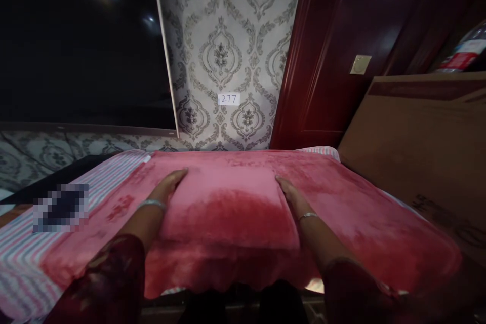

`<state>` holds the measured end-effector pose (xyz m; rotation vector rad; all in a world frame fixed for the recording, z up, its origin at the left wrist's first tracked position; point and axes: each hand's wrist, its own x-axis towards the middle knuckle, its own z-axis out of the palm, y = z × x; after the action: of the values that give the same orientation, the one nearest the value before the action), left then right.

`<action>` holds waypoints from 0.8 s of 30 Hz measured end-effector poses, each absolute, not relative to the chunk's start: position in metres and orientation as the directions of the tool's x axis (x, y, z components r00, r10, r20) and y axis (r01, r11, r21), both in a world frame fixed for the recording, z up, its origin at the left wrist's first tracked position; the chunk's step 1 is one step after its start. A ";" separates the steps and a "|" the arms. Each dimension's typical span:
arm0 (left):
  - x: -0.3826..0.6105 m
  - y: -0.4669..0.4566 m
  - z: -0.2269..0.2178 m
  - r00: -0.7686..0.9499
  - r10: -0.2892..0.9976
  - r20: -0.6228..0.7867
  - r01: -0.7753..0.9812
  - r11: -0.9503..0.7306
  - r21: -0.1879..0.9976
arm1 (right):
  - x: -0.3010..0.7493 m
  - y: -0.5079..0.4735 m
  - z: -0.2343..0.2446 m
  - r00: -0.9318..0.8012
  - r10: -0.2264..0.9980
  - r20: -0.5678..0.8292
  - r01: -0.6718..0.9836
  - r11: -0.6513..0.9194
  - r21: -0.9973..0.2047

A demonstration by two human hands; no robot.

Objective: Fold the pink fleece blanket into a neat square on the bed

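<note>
A folded pink-red plush cloth [235, 212] lies in the middle of a larger pink-red plush blanket [334, 197] spread over a table-height surface. My left hand [175, 180] holds its left edge near the far corner. At the opposite edge, my right hand [286, 188] grips the far right corner. The fingers of both hands are partly hidden along the cloth's sides. Each wrist wears a silvery bracelet. A striped cloth [23, 248] shows beneath the blanket on the left, with a blurred dark item [63, 207] on it.
A large dark television screen [83, 45] hangs at the left. Behind is patterned wallpaper with a paper label [229, 98] reading 277. A dark red door panel [322, 50] stands right of it. A big cardboard box [421, 147] borders the blanket, with a bottle [465, 53] behind its top.
</note>
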<state>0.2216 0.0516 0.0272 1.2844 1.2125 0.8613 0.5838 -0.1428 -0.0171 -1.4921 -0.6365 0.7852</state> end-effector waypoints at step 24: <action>0.225 0.044 0.015 0.187 0.978 -0.094 0.257 0.044 0.965 | 0.623 -0.126 -0.042 0.587 0.803 0.102 0.252 -0.062 -0.966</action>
<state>0.2255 0.0443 0.0147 1.4253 1.2698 0.8782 0.6230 -0.1264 -0.0423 -1.6145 -0.9021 0.5708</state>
